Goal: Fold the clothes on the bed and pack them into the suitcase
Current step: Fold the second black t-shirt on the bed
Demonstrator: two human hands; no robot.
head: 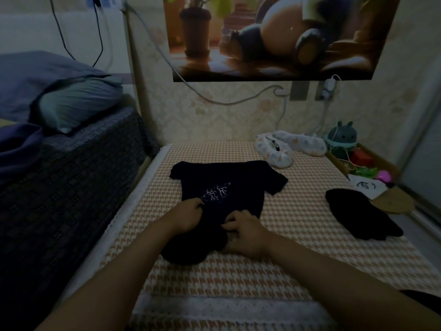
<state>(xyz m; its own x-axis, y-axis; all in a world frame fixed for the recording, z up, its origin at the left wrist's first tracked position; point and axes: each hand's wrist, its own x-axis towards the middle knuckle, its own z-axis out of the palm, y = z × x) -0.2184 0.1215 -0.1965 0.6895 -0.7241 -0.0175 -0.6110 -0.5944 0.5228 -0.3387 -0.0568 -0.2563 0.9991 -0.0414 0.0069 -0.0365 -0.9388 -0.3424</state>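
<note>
- Black T-shirt (229, 177) lies face up in the middle of the bed (286, 247), on a tan-and-white houndstooth cover. Both short sleeves are spread towards the wall and a pale branching print (216, 193) shows on the chest.
- Its lower part is bunched into a dark heap at the near end, under the two hands.
- Left hand (188, 217) sits on the shirt's left side just below the print, its fingers curled and pinching a fold of the cloth.
- Right hand (243, 232) lies just beside it on the bunched hem, fingers bent down and clamped on the fabric.
- At far left a higher bed with a dark checked cover (71, 175) carries a grey-green pillow (78, 103) and blue bedding.
- On the wall above hangs a panda poster (274, 37), with a pale cable (214, 97) looping below it.
- Beyond the shirt's right sleeve, near the wall, lie two white patterned slippers (274, 151), close to the sleeve but apart from it.
- To the right, well apart from the shirt, a second black garment (358, 216) lies crumpled on the cover.
- At the far right edge a wooden tray (391, 168) holds a green eared toy (342, 137) and small coloured things.
</note>
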